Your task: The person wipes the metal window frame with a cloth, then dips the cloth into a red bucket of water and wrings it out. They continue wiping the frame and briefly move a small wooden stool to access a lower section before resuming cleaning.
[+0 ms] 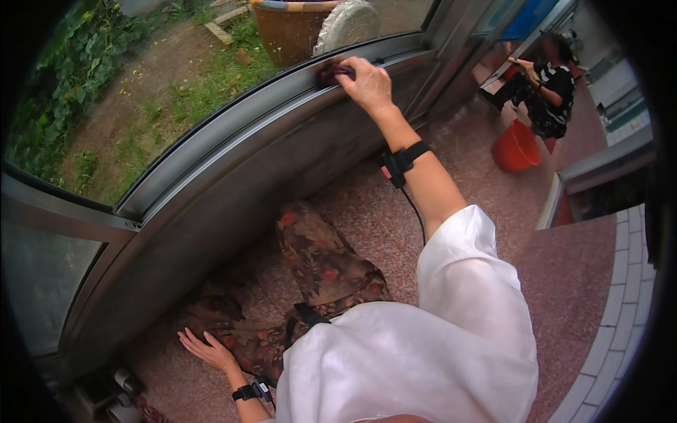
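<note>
My right hand [367,83] reaches up to the window and grips a dark red, bunched cloth [332,73], its shape partly hidden by my fingers. The cloth presses on the metal sill track [254,108] of the sliding window, just under the glass. Low on the left, my left hand [207,349] holds nothing, its fingers spread beside my flower-patterned trousers [328,259]. Below the track runs a dark grey wall [254,185].
At the far right another person [552,90] sits near a red bucket [515,147] on the speckled floor [381,227]. Behind the glass stands a brown pot [288,31] beside grass. Metal and white items [124,388] lie at lower left. A white tiled edge [608,338] curves along the right.
</note>
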`<state>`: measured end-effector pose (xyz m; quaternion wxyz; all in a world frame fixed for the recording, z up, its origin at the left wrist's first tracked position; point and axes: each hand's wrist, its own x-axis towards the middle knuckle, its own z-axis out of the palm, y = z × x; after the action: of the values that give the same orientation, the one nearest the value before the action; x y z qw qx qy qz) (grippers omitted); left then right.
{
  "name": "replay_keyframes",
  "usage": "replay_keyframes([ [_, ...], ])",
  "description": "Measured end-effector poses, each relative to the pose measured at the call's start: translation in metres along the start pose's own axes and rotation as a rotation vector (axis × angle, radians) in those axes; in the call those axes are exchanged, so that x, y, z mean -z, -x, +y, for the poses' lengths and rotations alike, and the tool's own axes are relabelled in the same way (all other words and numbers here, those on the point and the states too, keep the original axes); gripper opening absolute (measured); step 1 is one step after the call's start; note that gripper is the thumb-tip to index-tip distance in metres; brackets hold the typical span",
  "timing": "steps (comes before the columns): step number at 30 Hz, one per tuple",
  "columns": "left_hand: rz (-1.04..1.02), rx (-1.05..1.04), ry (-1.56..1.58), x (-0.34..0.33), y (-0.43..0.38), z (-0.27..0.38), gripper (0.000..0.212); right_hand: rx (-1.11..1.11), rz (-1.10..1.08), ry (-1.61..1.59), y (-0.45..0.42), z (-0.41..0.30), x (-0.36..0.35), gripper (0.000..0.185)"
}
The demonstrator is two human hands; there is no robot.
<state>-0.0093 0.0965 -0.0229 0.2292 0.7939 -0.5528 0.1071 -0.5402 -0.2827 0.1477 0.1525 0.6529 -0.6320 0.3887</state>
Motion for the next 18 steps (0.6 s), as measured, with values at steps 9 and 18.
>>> replay_keyframes([
  [9,0.035,0.009,0.075,0.001,-0.001,0.006,0.046,-0.129,-0.059,0.068,-0.003,-0.025,0.003,0.018],
  [18,0.017,0.019,0.054,0.003,-0.002,0.006,0.045,0.187,-0.144,-0.506,0.062,-0.236,-0.043,0.023],
])
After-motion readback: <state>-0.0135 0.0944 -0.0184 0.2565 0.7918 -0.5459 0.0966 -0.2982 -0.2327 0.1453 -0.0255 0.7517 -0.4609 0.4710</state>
